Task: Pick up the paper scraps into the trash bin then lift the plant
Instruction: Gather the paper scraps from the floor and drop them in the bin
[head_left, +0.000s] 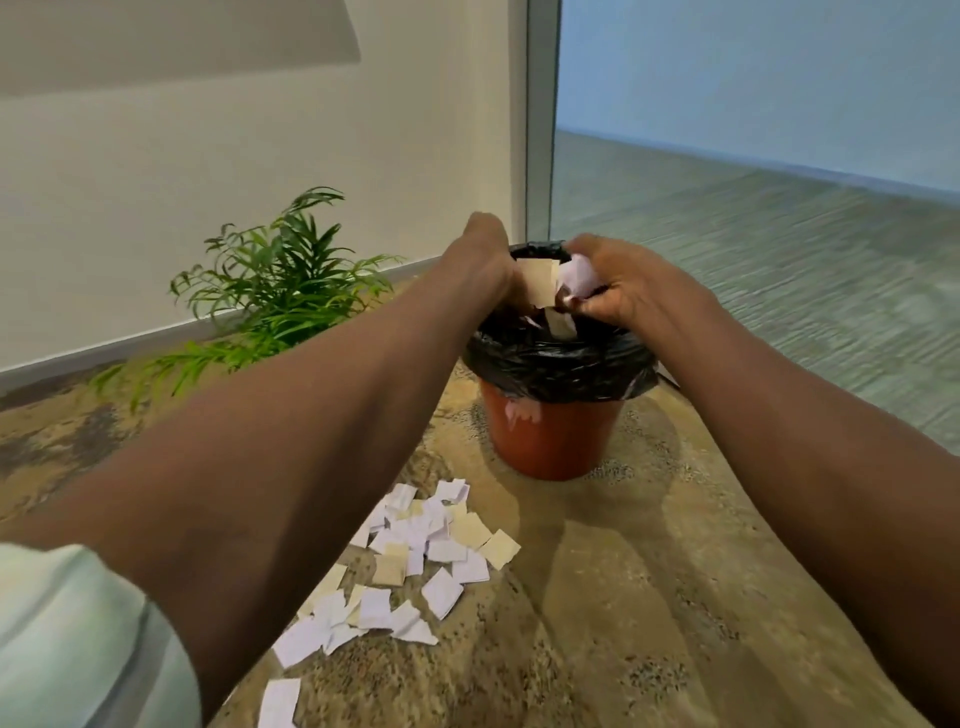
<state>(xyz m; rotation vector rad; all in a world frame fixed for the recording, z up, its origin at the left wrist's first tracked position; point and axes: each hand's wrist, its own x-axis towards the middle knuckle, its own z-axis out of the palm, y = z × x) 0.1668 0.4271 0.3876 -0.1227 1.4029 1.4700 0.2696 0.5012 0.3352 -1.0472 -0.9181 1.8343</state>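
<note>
Both hands, left hand (483, 260) and right hand (618, 283), pinch paper scraps (540, 283) over the trash bin (553, 415) to drop them in; more floor scraps (415, 561) remain, plant (280, 280) untouched left.

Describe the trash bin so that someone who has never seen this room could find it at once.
Start at the grey vertical frame where the white wall meets the glass panel; the bin stands on the speckled tan carpet right in front of it. It is the round terracotta-coloured plastic trash bin lined with a black plastic bag, unlike the leafy green plant to its left.
</note>
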